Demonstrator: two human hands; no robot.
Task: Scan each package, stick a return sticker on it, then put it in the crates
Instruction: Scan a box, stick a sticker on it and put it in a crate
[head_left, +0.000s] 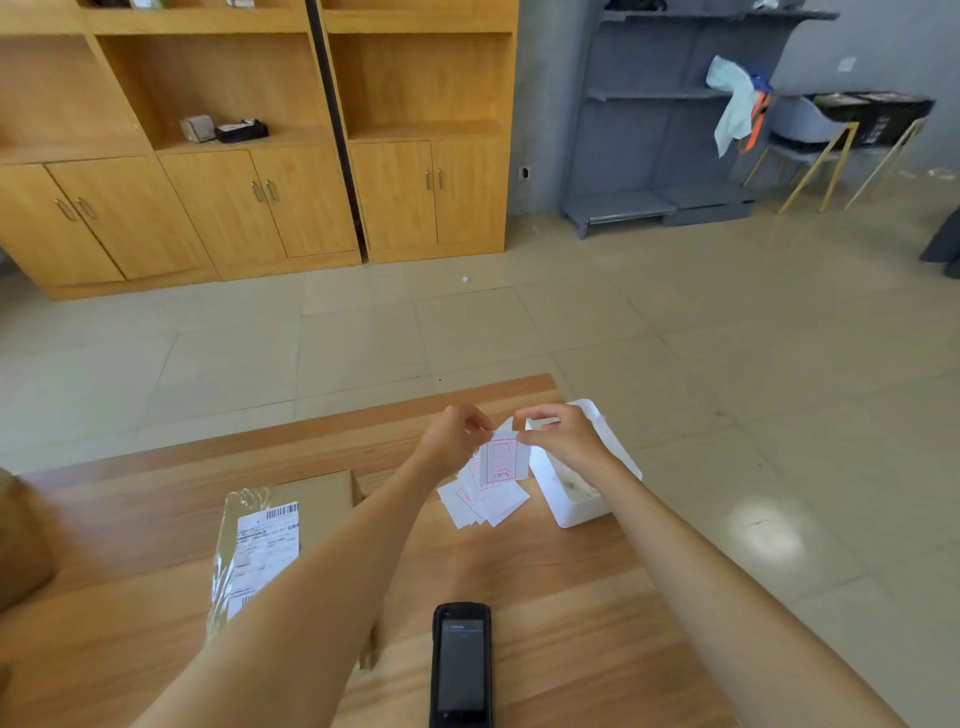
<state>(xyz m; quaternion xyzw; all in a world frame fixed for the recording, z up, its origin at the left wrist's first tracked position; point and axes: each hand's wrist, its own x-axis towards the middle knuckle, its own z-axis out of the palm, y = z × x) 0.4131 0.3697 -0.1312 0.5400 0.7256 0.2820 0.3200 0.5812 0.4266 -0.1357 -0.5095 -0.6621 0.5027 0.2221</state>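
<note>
A white return sticker with red print is held upright above the table; my left hand pinches its top left corner and my right hand pinches its top right corner. Under it lies a loose pile of more stickers. A brown cardboard package with a white shipping label and clear tape lies on the wooden table to the left, partly behind my left forearm. The black handheld scanner lies screen up at the table's near edge.
A white open box stands at the table's right edge, beside the stickers. Part of another brown package shows at the far left. Wooden cabinets, grey shelving and chairs stand across the tiled floor.
</note>
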